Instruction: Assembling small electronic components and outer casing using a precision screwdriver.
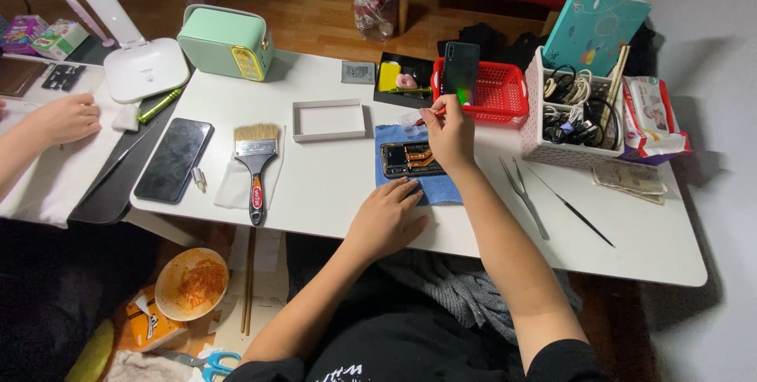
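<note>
Pressing my left hand (386, 220) flat to steady the opened phone (410, 160), my right hand (451, 134) pinches what looks like a small red-tipped tube (418, 119) above it.

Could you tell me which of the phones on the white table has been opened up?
The one on the blue cloth under the hands: opened phone, orange insides showing. The black phone left of the paintbrush lies closed.

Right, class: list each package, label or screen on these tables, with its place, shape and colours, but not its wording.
Dark flat phone screen: left of the paintbrush, black rectangle.
Soft wipes packet: far right, white with red edges.
Teal flat box: upright behind the white basket.
Small grey label card: beyond the white tray.
Two colourful cartons: far left corner.
</note>
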